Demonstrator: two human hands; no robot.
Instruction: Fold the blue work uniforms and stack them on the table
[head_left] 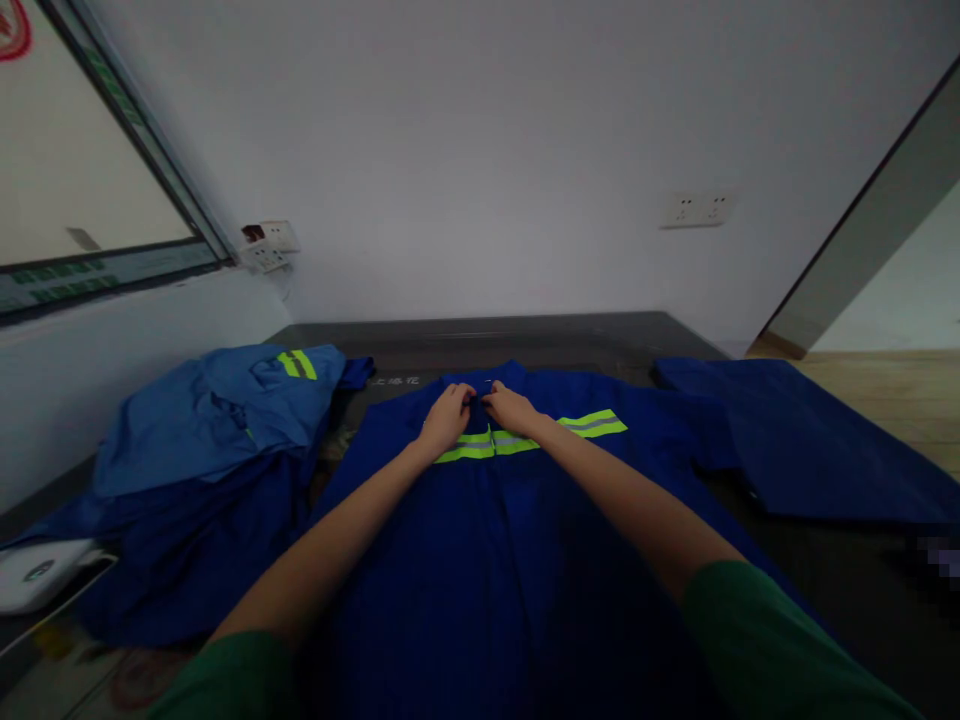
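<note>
Nearest, green sleeves (765, 630) come in over the near edge of the table (420, 340), and a blue jacket (491, 520) lies spread front side up between them, running from the near edge towards the far edge. By the near left corner sits a white device (45, 575), just beside a dark blue garment (210, 540) heaped along the left edge; a lighter blue garment (217, 420) is crumpled on top of it. Dark blue cloth (817, 440) lies flat along the right edge.

Farther in, a yellow-green and grey reflective band (592, 424) crosses the jacket's chest. Just past it, the left hand (448, 415) and right hand (510, 408) meet the front opening below the collar (517, 373) — close together, fingers curled, each thumb-to-finger gap narrow. Whether cloth is pinched between the fingertips, I cannot tell; they are small and dim.

Beyond the far edge stands a pale wall (450, 150) — two double sockets (699, 208) are set in it towards the right.
</note>
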